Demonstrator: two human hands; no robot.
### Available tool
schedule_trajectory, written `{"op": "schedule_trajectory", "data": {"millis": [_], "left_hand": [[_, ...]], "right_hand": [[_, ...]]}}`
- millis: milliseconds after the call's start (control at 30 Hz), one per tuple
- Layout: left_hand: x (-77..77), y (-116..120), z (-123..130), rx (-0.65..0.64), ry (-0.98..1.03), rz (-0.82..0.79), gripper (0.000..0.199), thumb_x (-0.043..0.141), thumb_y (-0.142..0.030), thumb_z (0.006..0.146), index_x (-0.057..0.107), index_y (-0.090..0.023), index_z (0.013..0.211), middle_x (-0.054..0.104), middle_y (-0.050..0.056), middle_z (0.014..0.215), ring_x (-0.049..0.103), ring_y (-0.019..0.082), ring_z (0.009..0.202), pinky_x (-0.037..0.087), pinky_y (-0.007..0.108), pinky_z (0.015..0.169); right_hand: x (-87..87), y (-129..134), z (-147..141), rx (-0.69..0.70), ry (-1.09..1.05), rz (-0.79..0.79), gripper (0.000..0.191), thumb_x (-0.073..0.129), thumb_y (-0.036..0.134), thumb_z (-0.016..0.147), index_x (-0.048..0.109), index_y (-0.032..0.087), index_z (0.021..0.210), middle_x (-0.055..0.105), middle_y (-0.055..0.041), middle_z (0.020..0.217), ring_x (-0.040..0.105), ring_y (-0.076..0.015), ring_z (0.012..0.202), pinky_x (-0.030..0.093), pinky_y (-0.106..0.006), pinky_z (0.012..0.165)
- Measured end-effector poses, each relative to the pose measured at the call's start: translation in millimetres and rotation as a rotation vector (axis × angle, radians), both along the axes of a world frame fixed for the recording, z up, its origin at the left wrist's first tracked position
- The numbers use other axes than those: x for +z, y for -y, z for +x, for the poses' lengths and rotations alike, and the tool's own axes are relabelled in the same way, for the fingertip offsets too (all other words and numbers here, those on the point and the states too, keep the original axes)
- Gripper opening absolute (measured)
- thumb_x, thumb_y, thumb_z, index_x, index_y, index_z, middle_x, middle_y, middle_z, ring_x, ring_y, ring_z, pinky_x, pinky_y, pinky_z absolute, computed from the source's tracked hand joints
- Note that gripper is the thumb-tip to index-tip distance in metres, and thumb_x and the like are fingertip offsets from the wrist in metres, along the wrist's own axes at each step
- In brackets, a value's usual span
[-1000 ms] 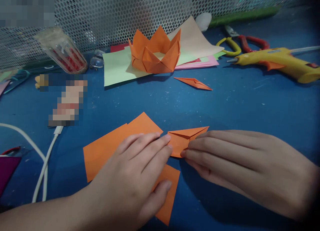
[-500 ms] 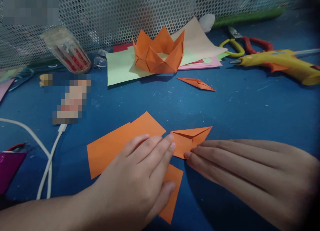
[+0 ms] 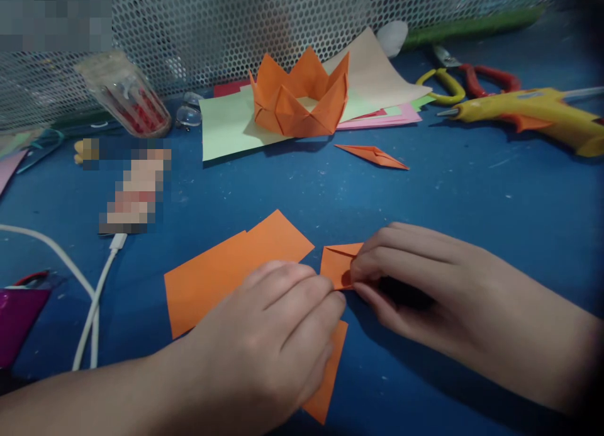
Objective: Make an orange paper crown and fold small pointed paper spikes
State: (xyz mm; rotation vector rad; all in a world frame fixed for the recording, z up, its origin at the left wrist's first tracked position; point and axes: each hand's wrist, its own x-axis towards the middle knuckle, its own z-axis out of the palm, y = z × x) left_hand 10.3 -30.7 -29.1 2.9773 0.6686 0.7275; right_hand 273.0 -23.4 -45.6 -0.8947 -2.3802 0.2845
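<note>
A partly folded orange paper lies on the blue table between both hands. My left hand has its fingers curled together at the paper's lower left edge. My right hand pinches the paper's right side between thumb and fingers, covering that end. Flat orange sheets lie beneath and left of my left hand, and another orange piece shows below it. Farther back, a narrow folded orange piece lies by itself. Behind it an orange pointed paper ring stands upright on coloured sheets.
A yellow glue gun, yellow-handled and red-handled tools lie at the back right. At the back left are a tilted clear jar and a blurred-out object with a white cable. A metal mesh runs behind.
My right hand has gone from flat, extended fingers to a pinch on the paper's right side. My left fingers have curled and moved slightly down and right to its lower edge.
</note>
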Motion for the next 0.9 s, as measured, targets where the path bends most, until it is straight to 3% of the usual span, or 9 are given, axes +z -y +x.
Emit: {"op": "schedule_trajectory", "data": {"millis": [267,467,733,900], "left_hand": [[5.7,12.5,-2.5,0.030,-0.177,0.072,0.041,0.047,-0.001,0.119,0.083,-0.005,0.137,0.089,0.011,0.134,0.082,0.026,0.118,0.067,0.042,0.112],[12.1,13.1,-3.3,-0.001,-0.327,0.061,0.032,0.060,-0.004,0.113,0.090,-0.015,0.110,0.086,0.011,0.142,0.077,0.029,0.127,0.066,0.043,0.113],[-11.7,25.2,-1.2,0.134,-0.290,0.128,0.036,0.054,-0.016,0.121,0.082,-0.012,0.144,0.085,0.011,0.145,0.082,0.028,0.119,0.066,0.041,0.116],[-4.3,25.6,-1.5,0.099,-0.316,0.160,0.034,0.056,-0.014,0.121,0.083,-0.010,0.141,0.085,0.014,0.145,0.083,0.029,0.124,0.064,0.043,0.118]], "right_hand": [[0.6,0.2,-3.1,-0.097,0.001,0.004,0.027,0.055,0.018,0.115,0.066,0.025,0.091,0.072,-0.0014,0.081,0.072,-0.0150,0.067,0.056,-0.024,0.055],[-1.1,0.7,-3.6,-0.119,0.014,0.023,0.031,0.053,0.019,0.119,0.064,0.025,0.091,0.070,-0.0021,0.081,0.068,-0.0149,0.064,0.052,-0.024,0.052],[-5.6,2.2,-1.0,-0.150,0.027,0.047,0.034,0.054,0.022,0.121,0.062,0.025,0.088,0.067,-0.0014,0.079,0.068,-0.0147,0.065,0.052,-0.025,0.055],[-7.6,6.4,0.8,-0.203,0.035,0.068,0.039,0.053,0.030,0.123,0.059,0.026,0.085,0.065,-0.0029,0.078,0.068,-0.0182,0.066,0.053,-0.031,0.055]]}}
